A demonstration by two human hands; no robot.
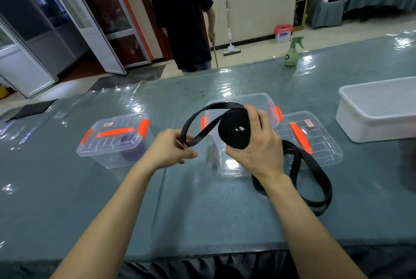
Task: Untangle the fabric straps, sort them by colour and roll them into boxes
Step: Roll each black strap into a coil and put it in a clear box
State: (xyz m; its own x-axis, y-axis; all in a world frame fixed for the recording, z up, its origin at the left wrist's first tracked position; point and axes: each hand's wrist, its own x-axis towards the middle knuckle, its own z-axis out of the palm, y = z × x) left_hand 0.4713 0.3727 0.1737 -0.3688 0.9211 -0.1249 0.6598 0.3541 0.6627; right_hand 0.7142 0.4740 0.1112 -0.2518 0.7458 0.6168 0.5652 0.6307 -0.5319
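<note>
My right hand (256,143) grips a thick roll of black strap (234,131) above the table, fingers over its top and thumb under it. A loop of the same strap arcs left to my left hand (168,149), which pinches it between thumb and fingers. The loose tail of the black strap (315,179) lies in loops on the table to the right. Behind the roll stands an open clear box (238,100) with orange clips. Its lid (315,136) lies to the right. A closed clear box (112,139) on the left holds a purple roll (132,152).
A white plastic tub (378,109) stands at the right. A green spray bottle (291,52) stands near the far edge of the grey table (67,200). Beyond the table a person in black holds a mop handle. A black cloth (31,109) lies at the far left.
</note>
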